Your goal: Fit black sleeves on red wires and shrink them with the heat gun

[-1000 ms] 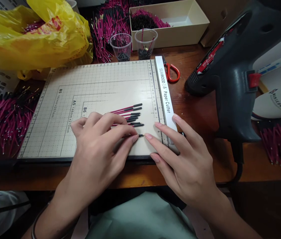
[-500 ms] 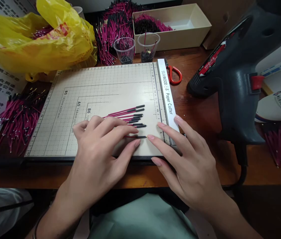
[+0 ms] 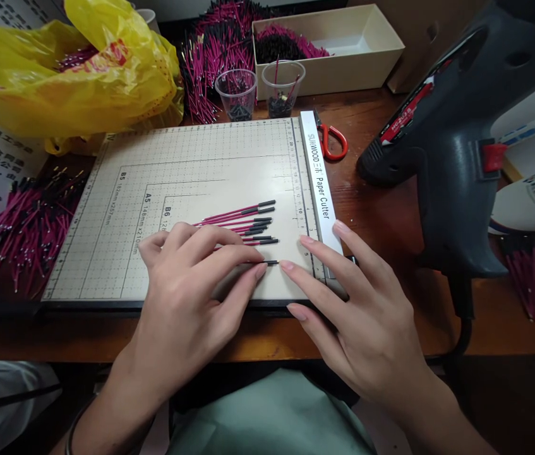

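My left hand [image 3: 196, 281] pinches a thin wire between thumb and index finger, low over the paper cutter board [image 3: 191, 142]. The wire's black sleeved end [image 3: 271, 262] sticks out to the right, with a small bright tip. My right hand [image 3: 366, 309] has its fingers spread; its index fingertip is at that tip, touching or very nearly so. Just beyond my left hand, several magenta wires [image 3: 234, 213] with black ends lie side by side on the board, their ends pointing right. My left fingers hide their other ends.
A black glue gun [image 3: 456, 145] stands at right, its cable hanging down. Red-handled scissors [image 3: 336, 144] lie beside the cutter's rail [image 3: 318, 183]. Behind are two clear cups [image 3: 236, 95], a cardboard box [image 3: 352, 72] and a wire heap [image 3: 220, 50]. A yellow bag [image 3: 106, 95] and more wires [image 3: 35, 221] occupy the left.
My left index finger has come down against the thumb, closing over the wire. My right hand has barely moved. The view has shifted slightly.
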`<action>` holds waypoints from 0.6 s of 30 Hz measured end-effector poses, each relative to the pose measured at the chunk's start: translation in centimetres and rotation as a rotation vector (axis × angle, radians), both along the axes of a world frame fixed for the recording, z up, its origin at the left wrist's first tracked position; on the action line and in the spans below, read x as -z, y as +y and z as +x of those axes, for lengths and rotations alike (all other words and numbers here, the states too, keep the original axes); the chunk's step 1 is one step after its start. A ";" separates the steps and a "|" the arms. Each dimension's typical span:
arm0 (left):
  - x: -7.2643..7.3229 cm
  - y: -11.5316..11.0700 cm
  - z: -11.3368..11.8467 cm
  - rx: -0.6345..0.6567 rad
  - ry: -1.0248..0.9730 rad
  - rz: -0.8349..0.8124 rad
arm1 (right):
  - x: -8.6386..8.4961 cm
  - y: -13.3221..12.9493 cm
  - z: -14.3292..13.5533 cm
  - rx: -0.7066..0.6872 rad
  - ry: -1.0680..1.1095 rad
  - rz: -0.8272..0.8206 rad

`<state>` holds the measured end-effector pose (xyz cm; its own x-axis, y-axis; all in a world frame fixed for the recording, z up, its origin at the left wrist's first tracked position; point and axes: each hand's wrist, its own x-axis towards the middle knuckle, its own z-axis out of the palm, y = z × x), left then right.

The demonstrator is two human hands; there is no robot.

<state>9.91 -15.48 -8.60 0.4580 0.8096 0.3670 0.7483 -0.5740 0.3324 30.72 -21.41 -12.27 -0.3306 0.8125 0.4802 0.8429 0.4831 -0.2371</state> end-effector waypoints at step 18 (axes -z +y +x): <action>0.2 0.2 -0.7 -0.025 -0.014 -0.013 | -0.2 -0.1 -0.1 -0.004 0.012 -0.023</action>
<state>9.24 -15.31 -8.79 0.4328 0.8253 0.3627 0.7577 -0.5510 0.3497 30.60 -21.46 -12.12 -0.3287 0.8218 0.4654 0.8379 0.4811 -0.2578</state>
